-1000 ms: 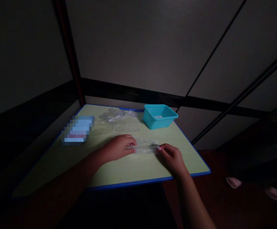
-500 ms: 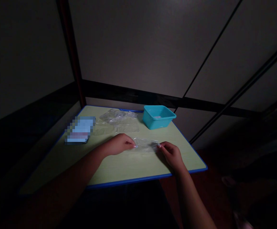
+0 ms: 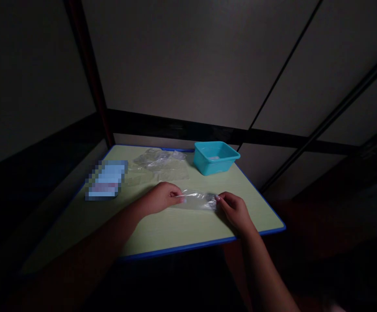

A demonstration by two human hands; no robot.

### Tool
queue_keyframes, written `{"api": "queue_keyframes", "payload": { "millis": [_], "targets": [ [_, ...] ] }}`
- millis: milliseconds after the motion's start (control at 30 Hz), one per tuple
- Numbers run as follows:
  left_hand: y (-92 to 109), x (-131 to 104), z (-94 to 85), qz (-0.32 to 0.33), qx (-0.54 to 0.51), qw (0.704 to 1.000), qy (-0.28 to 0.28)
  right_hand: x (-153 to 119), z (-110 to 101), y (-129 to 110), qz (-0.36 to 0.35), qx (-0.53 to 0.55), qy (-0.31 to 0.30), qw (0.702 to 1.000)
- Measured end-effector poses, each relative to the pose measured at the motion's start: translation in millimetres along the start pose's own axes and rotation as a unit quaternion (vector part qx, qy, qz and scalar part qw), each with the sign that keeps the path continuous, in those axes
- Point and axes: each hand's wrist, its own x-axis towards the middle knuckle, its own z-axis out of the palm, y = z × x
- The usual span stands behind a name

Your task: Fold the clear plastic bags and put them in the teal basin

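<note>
Between my two hands a clear plastic bag (image 3: 196,200) is stretched out just over the tabletop. My left hand (image 3: 164,197) pinches its left end between thumb and fingers. At the other end, my right hand (image 3: 235,210) grips the bag's right side in a pinch. A small darker patch shows in the bag near the right fingertips; I cannot make out what it is. Beyond my left hand lies a loose pile of clear plastic bags (image 3: 157,159), flat and crumpled.
A turquoise plastic basket (image 3: 212,167) stands at the back right of the pale table (image 3: 175,234), which has a blue edge. On the left lies a phone-like object (image 3: 107,180), blurred by pixels. Wall panels (image 3: 175,65) rise directly behind the table.
The bag between my hands looks tauter and shinier, with bright folds along its top. Both hands stay in nearly the same place. The view has shifted slightly.
</note>
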Motion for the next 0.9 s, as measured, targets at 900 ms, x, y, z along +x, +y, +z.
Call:
{"api": "queue_keyframes", "payload": {
  "millis": [900],
  "targets": [
    [3.5,2.3,-5.7,-0.026,0.007,0.999,0.042,-1.8,0.5,4.2,0.001,-0.009,-0.025,1.0]
  ]
}}
